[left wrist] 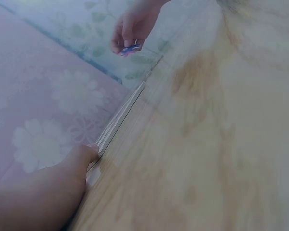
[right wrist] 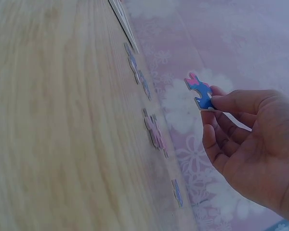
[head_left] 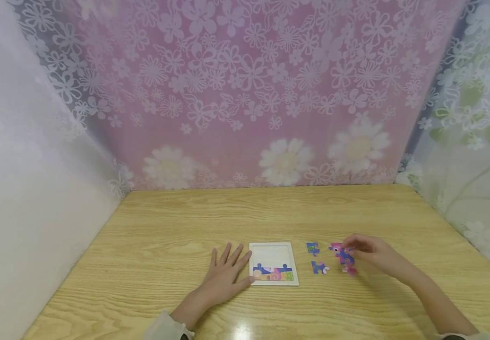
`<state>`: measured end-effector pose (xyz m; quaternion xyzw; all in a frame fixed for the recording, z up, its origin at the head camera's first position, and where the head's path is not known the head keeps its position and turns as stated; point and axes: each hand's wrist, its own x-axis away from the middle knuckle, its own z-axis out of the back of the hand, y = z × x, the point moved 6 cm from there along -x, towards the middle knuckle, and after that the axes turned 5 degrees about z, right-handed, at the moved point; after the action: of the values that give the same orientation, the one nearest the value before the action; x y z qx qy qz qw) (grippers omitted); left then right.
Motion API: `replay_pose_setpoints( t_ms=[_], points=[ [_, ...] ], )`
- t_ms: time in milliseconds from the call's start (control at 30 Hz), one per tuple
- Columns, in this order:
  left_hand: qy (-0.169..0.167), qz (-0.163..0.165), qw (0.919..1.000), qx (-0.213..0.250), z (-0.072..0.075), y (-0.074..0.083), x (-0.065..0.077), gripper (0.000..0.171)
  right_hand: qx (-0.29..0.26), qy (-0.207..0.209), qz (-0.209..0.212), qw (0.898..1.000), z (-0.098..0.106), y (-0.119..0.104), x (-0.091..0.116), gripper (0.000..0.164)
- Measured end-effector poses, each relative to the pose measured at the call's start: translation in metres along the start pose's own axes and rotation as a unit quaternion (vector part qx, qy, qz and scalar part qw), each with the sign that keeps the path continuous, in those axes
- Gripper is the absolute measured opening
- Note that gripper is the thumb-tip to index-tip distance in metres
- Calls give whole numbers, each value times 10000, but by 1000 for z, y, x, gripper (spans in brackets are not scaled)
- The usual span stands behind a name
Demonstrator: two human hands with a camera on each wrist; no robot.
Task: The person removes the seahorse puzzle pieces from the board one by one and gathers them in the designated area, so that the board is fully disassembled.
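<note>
My right hand [head_left: 370, 252] pinches a blue and pink jigsaw piece [right wrist: 202, 96] between thumb and fingers, raised off the table in the right wrist view. Below it are pink jigsaw pieces [right wrist: 155, 132] on the wood, partly overlapped by the held piece in the head view. My left hand [head_left: 224, 279] lies with fingers spread at the left side of a white square puzzle frame [head_left: 295, 264], index fingertip and thumb right at its edge. Colourful fitted pieces [head_left: 276, 274] fill the frame's lower part; its upper part shows a bare white base.
Two loose blue jigsaw pieces, one upper [head_left: 313, 248] and one lower [head_left: 319, 267], lie between the frame and my right hand. The wooden table [head_left: 176, 222] meets a pink flowered curtain [head_left: 227, 141] at the back, with pale cloth at both sides.
</note>
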<state>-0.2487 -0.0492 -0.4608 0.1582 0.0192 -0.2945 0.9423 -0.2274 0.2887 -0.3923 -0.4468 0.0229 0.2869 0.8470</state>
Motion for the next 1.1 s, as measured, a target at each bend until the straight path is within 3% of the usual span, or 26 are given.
replay_pose_setpoints(
  t_ms=[367, 1100],
  points=[
    [17, -21, 10000, 23, -1, 0, 0, 67, 185, 194, 33, 9996, 11, 9, 13, 18],
    [89, -72, 9999, 51, 1, 1, 0, 66, 93, 502, -800, 9955, 34, 34, 43, 23]
  ],
)
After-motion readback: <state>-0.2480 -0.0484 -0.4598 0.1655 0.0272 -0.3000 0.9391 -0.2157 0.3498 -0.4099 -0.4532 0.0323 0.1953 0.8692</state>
